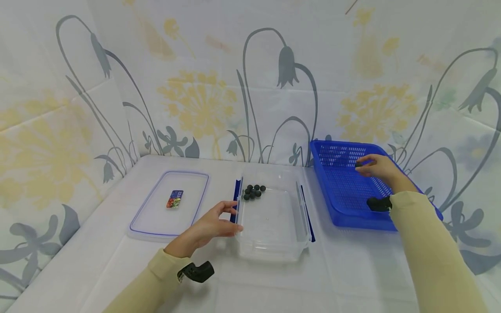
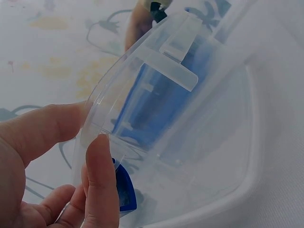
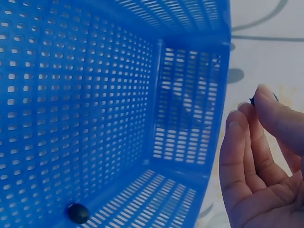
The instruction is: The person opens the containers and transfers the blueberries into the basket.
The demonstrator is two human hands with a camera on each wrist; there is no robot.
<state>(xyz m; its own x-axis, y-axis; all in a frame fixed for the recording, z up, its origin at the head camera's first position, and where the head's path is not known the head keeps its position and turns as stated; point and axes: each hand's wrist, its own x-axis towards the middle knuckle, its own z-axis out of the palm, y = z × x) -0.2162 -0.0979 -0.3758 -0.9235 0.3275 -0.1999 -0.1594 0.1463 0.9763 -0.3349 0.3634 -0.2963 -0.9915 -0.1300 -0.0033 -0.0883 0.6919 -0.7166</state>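
A clear plastic box [image 1: 270, 221] with blue side clips stands in the middle of the table. Several dark round blueberries [image 1: 252, 194] lie together toward its far left corner. My left hand [image 1: 213, 224] grips the box's left rim, thumb and fingers on either side of the wall in the left wrist view. Over the blue basket [image 1: 336, 191], my right hand [image 1: 376, 169] pinches one dark blueberry [image 3: 253, 100] between thumb and fingertips, mostly covered by them. Another blueberry [image 3: 78, 213] rests on the basket floor in the right wrist view.
A clear lid [image 1: 156, 217] with a blue seal and a colourful label [image 1: 175, 199] lies flat to the left of the box. Behind the table hangs a flower-patterned cloth [image 1: 219, 87]. The basket's raised perforated walls stand to the right.
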